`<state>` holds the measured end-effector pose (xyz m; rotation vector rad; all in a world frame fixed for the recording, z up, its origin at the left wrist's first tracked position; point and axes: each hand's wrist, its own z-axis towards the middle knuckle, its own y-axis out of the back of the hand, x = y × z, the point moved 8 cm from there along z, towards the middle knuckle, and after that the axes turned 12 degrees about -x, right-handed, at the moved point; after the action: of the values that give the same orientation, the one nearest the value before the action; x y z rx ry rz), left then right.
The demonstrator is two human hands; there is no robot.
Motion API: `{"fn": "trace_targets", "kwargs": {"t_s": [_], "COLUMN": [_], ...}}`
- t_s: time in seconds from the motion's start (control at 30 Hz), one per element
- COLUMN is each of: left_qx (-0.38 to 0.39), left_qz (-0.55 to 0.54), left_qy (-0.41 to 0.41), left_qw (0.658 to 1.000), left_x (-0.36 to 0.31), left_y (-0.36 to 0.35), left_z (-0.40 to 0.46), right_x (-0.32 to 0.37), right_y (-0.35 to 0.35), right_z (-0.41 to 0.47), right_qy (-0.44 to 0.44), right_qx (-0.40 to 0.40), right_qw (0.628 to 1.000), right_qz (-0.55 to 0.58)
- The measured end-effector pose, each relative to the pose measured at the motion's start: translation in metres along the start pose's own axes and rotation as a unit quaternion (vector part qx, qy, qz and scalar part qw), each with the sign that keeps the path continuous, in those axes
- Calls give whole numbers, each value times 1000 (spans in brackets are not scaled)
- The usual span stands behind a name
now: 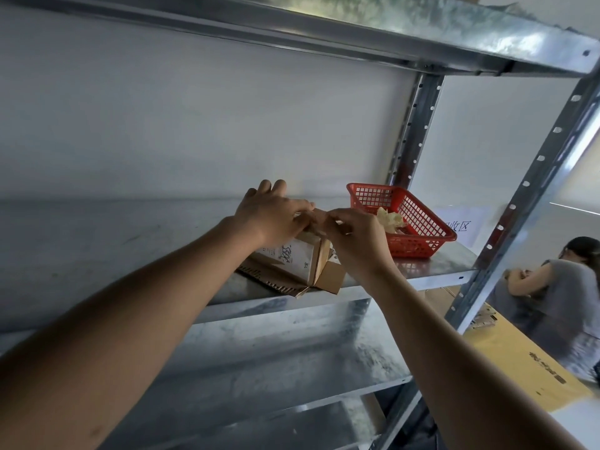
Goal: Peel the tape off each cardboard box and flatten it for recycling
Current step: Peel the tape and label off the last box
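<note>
Metal shelf (431, 271) bears a cardboard box (302, 261); both hands, left (276, 216) and right (354, 235), pinch its top edge.

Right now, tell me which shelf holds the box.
The middle shelf, the one level with both hands. It carries the box and the red basket; the shelf above and those below show no box.

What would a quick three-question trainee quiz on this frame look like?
1. True or false: the cardboard box sits on the metal shelf.
2. What lies in the red basket? A) crumpled tape wad B) scissors C) a bottle
3. Which hands touch the box's top edge?

Key: 1 true. 2 A. 3 both, the left hand and the right hand.
</note>
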<state>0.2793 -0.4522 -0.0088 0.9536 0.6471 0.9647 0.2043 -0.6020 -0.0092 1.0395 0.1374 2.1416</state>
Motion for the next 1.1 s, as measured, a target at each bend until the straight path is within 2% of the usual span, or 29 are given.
{"fn": "trace_targets", "kwargs": {"t_s": [0.1,0.27,0.5,0.6,0.7,0.83,1.1], "left_qx": [1,2,2,1,10,35,83], "left_qz": [-7,-22,-39,-44,-51,-47,-61], "left_qy": [2,10,22,23,30,26,24], "left_qw": [1000,1000,999,999,998,998,994], "left_x": [-1,1,4,6,2,-10,-42], "left_y": [0,-1,-6,-8,-9,-8,-12], "left_z": [0,0,1,2,3,7,19], "right_x": [0,15,4,-2,-11,-17,-37], "right_y": [-1,4,-4,1,9,20,53], "right_z": [-8,-10,-24,-21,-16,-15,7], "right_qy": [-9,55,4,-27,-45,-75,-53], "right_qx": [12,-7,2,-38,-83,-119,-155], "right_qw": [1000,998,994,989,992,988,985], "right_qz": [-8,-8,109,142,82,70,-44]}}
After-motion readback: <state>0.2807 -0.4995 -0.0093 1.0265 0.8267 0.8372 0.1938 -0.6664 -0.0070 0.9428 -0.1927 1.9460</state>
